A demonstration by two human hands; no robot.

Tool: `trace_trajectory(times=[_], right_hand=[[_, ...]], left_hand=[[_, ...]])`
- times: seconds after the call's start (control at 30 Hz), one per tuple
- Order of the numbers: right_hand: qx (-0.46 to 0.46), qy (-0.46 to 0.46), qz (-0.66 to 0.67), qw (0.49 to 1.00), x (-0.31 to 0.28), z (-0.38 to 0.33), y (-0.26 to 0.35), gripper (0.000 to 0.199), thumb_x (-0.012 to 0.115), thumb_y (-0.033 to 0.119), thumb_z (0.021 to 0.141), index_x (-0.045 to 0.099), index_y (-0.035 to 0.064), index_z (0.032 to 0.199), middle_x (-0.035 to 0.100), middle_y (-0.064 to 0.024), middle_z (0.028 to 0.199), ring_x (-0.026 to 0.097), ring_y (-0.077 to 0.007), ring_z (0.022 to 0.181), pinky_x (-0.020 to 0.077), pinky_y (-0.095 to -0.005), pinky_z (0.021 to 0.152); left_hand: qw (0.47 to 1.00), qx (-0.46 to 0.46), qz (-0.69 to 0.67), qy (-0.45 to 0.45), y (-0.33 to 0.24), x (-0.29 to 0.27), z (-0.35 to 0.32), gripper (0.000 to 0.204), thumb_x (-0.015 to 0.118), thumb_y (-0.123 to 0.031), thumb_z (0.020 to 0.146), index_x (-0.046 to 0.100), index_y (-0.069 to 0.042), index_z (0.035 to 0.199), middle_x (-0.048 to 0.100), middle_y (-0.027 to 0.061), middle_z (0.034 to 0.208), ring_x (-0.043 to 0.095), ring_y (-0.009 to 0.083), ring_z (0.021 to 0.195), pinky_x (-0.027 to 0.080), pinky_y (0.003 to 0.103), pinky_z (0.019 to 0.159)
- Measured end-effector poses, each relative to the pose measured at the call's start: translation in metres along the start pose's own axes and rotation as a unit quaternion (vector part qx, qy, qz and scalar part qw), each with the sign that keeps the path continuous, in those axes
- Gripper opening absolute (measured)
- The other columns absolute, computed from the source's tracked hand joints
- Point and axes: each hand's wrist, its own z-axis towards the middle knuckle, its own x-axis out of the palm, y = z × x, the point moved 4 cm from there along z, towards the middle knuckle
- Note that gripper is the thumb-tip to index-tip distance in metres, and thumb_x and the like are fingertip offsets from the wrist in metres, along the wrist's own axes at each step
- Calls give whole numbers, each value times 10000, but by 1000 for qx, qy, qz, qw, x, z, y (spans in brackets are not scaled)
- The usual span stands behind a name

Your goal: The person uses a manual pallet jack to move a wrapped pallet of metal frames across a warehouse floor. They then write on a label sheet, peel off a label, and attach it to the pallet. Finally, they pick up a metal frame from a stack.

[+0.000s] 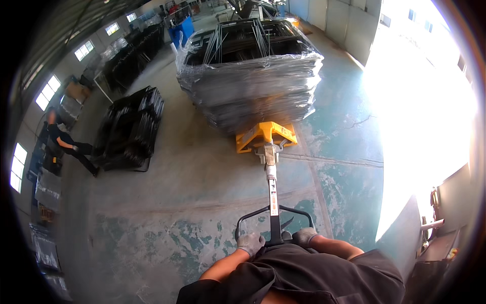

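My left hand [251, 243], in a grey work glove, is closed on the left part of the looped black handle [247, 215] of a pallet jack. My right hand [305, 236], gloved the same way, grips the right side of that loop close to my body. From the loop a shaft [274, 197] runs away from me to the yellow pallet jack [267, 133]. Its forks are hidden beneath a tall stack of black metal frames [238, 48]. Clear plastic wrap [253, 83] is wound around the stack's sides.
To the left, a lower pile of black frames [129, 129] stands on the floor, with a person [66, 139] in dark clothes beside it. A blue bin [181, 31] is farther back. Bright sunlight falls through a wide opening [420, 101] on the right.
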Motion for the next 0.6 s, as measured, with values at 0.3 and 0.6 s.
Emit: trace_trajectory(times=[0.3, 0.6], right_hand=[[-55, -189, -52, 979, -243, -145, 53, 785, 625, 830, 958, 866, 98, 1105, 817, -205, 1135, 770, -397, 1126, 598, -510, 959], [-50, -287, -18, 956, -160, -133, 65, 678, 689, 798, 922, 836, 140, 990, 821, -160, 945, 808, -379, 947, 621, -526, 828]], left_hand=[[888, 172, 33, -425, -55, -219, 17, 292, 706, -289, 961, 681, -115, 729, 707, 164, 781, 723, 409, 682, 590, 548, 661], [914, 119, 54, -384, -23, -155, -11, 244, 717, -279, 935, 711, -104, 764, 712, 172, 782, 737, 397, 745, 598, 545, 694]])
